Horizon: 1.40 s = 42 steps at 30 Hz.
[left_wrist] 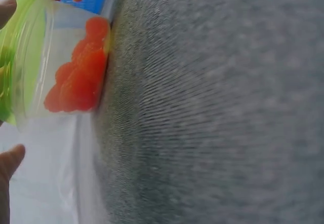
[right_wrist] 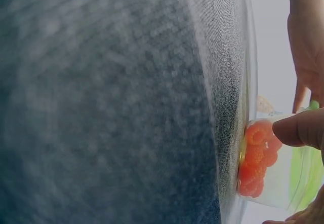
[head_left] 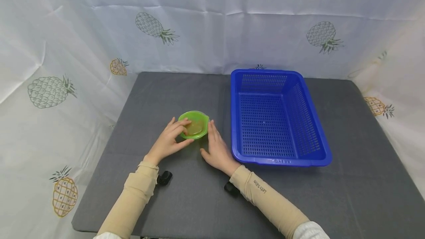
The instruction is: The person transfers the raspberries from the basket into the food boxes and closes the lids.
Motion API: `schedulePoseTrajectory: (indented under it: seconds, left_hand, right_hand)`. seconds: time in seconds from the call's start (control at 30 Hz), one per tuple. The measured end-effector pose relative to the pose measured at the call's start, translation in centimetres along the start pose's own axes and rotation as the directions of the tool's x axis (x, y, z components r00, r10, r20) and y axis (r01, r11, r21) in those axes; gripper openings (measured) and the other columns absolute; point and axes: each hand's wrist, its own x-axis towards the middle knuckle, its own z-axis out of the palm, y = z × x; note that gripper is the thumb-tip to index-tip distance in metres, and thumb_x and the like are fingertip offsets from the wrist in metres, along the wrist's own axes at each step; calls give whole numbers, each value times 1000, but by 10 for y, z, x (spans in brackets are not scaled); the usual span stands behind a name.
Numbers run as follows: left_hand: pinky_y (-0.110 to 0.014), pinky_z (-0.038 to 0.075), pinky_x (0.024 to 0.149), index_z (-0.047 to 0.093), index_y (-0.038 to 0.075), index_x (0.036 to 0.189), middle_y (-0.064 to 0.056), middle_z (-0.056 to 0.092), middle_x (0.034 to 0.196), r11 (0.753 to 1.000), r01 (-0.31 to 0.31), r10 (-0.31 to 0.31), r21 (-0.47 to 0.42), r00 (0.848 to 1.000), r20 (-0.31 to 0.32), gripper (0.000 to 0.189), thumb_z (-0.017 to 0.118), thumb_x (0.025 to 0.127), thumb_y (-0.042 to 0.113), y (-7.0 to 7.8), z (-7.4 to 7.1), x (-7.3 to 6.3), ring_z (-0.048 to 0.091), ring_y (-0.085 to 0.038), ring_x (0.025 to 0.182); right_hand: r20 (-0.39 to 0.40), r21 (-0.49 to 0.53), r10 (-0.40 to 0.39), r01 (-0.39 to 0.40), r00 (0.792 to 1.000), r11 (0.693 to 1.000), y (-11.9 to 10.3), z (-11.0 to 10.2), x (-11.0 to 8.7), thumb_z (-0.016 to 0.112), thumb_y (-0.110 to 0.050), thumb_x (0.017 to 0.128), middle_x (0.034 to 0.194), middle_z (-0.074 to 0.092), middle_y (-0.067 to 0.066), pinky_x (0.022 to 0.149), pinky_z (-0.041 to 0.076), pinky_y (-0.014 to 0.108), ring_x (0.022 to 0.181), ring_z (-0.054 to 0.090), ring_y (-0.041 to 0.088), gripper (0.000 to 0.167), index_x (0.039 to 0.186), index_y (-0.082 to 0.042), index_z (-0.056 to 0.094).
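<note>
A small clear plastic tub [left_wrist: 66,46] with a bright green lid [head_left: 198,119] stands upright on the grey table. Red raspberries [left_wrist: 83,77] lie in its bottom. My left hand [head_left: 168,138] reaches over the lid from the left, its fingertips on top, the thumb spread at the near edge. In the left wrist view that thumb shows apart from the tub. My right hand [head_left: 218,149] stands at the tub's right side, fingers fairly straight with the tips close by the rim, thumb pointing toward the tub's near side.
A large blue plastic basket [head_left: 235,121] with slotted walls stands just right of my right hand. Beyond the grey table [head_left: 159,95], a white curtain [head_left: 206,40] with printed pineapples hangs at the back and sides. Black wrist cameras sit under both forearms.
</note>
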Motion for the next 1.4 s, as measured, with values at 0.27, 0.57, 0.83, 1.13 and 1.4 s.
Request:
schedulePoseTrajectory:
  seconds: [0.27,0.57,0.83,1.13,1.4]
  left_hand:
    - [-55,25,110,49,10,83,-13,56,127,996,65,-60,-57,995,83,21,69,84,17,-3,-1,5,44,-30,130]
    - [-55,29,108,58,5,85,-17,55,130,999,32,-34,44,999,32,15,70,82,12,3,6,6,44,-34,129]
    - [-55,27,109,61,9,89,-17,54,133,989,8,-16,150,999,52,14,68,84,20,1,6,5,46,-33,129]
    - [-48,26,113,59,8,90,-19,43,143,973,50,-78,227,990,116,16,62,89,24,2,8,3,38,-32,135]
    - [-45,28,113,59,5,118,-17,47,140,953,26,-65,301,991,120,39,62,89,30,3,10,6,41,-29,133]
  right_hand:
    - [10,17,-8,8,1000,1000,1,1,2,66,-16,84,154,7,26,110,32,47,141,22,36,93,147,4,1]
    - [28,-65,15,-13,999,998,1,-2,9,68,-19,83,155,4,25,104,39,48,139,26,38,89,149,-2,11]
    - [1,-196,-65,63,998,978,-5,0,9,69,-26,82,156,8,21,110,29,53,142,16,39,81,146,-3,24]
    - [22,-386,-87,88,996,918,-13,3,17,67,-32,83,155,21,14,112,26,51,145,15,31,76,146,-11,30]
    - [-25,-477,-95,72,995,876,-14,7,17,70,-31,81,151,30,15,111,30,47,142,24,32,72,142,-11,37]
